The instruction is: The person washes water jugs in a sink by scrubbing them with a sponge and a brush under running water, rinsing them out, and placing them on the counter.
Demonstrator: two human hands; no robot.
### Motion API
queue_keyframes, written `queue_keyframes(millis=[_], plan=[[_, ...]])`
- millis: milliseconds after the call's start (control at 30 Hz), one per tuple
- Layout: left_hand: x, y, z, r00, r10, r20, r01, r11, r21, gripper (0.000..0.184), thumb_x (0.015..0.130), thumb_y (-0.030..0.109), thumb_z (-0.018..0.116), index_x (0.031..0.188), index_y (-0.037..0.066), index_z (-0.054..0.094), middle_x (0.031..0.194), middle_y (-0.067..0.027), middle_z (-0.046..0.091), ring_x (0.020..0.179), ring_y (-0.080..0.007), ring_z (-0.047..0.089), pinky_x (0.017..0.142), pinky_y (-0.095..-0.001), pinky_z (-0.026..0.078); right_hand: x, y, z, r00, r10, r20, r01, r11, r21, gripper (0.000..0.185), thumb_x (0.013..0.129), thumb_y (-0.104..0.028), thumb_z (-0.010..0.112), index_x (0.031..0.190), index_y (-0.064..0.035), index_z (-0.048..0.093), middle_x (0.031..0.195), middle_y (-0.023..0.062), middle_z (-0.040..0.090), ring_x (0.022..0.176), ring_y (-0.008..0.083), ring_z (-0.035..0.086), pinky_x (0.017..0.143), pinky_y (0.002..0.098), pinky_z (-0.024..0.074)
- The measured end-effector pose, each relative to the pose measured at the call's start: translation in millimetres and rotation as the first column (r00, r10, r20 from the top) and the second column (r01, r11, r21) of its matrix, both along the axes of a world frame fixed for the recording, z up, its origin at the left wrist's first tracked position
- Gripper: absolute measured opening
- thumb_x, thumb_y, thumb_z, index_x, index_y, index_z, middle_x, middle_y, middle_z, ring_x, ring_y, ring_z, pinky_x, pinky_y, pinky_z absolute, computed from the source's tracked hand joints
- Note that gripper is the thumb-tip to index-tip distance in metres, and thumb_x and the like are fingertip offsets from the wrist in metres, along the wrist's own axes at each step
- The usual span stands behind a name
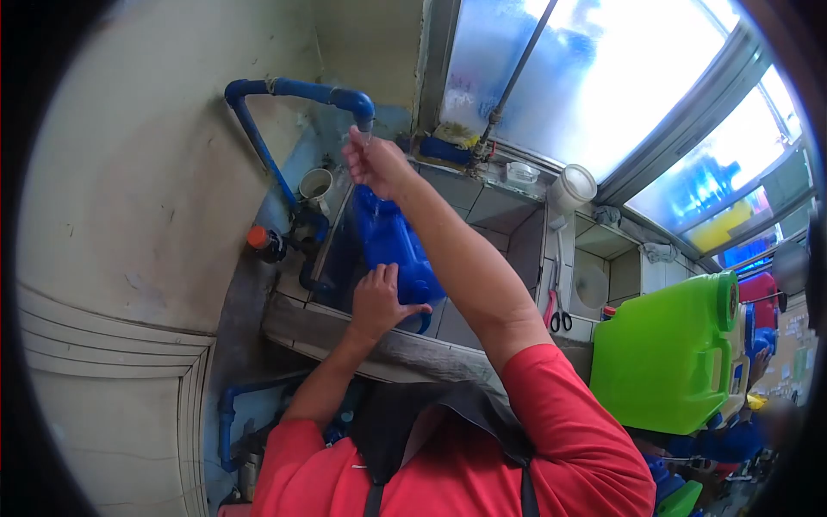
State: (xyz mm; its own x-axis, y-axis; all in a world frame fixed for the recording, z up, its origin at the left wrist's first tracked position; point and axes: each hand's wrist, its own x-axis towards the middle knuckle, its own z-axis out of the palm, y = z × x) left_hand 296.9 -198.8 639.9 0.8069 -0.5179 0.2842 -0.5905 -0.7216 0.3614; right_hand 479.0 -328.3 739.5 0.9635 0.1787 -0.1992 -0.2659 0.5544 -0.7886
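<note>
A blue plastic jug [392,241] stands in the tiled basin [452,189], below the mouth of a blue pipe [357,103]. My left hand [379,297] rests on the jug's near side with the thumb spread away from the fingers. Up at the pipe's mouth, above the jug's top, is my right hand [370,161], its fingers curled together. Whether those fingers hold anything is too small to make out.
Left of the basin are a white mug [316,183] and a bottle with an orange cap [265,244]. To the right are scissors [562,320], a white tub [572,188] and a large green jug [663,353]. A co-worker's arm [760,366] shows at the far right.
</note>
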Motion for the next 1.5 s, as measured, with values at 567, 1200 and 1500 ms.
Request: queue_keyframes(millis=[567, 1200, 1500], plan=[[178, -23, 61, 0.799, -0.469, 0.376, 0.394, 0.881, 0.262, 0.068, 0.075, 0.042, 0.075, 0.135, 0.017, 0.053, 0.137, -0.0187, 0.047, 0.13, -0.0406, 0.042, 0.109, -0.0517, 0.033, -178, -31, -94, 0.937, 0.061, 0.345, 0.321, 0.24, -0.916, 0.052, 0.088, -0.034, 0.062, 0.131, -0.0055, 0.051, 0.098, 0.0217, 0.068, 0.092, 0.0423, 0.064, 0.08, 0.051, 0.0505], [208, -57, 63, 0.877, 0.398, -0.267, -0.213, 0.823, 0.526, 0.075, 0.085, 0.069, 0.052, 0.129, 0.009, 0.062, 0.118, -0.0254, 0.065, 0.118, -0.038, 0.06, 0.1, -0.0455, 0.046, -191, -16, -100, 0.913, -0.194, 0.359, 0.403, 0.284, -0.87, 0.052, 0.085, -0.04, 0.069, 0.127, -0.0103, 0.058, 0.084, 0.0181, 0.068, 0.075, 0.0376, 0.067, 0.066, 0.0464, 0.0514], [212, -49, 25, 0.986, -0.145, 0.087, 0.109, 0.939, 0.327, 0.069, 0.08, 0.06, 0.064, 0.128, 0.01, 0.064, 0.132, -0.0196, 0.059, 0.127, -0.0351, 0.053, 0.106, -0.047, 0.041, -189, -12, -99, 0.921, -0.157, 0.356, 0.386, 0.246, -0.889, 0.054, 0.087, -0.04, 0.066, 0.13, -0.0111, 0.053, 0.082, 0.0178, 0.067, 0.076, 0.0379, 0.066, 0.066, 0.0461, 0.0509]])
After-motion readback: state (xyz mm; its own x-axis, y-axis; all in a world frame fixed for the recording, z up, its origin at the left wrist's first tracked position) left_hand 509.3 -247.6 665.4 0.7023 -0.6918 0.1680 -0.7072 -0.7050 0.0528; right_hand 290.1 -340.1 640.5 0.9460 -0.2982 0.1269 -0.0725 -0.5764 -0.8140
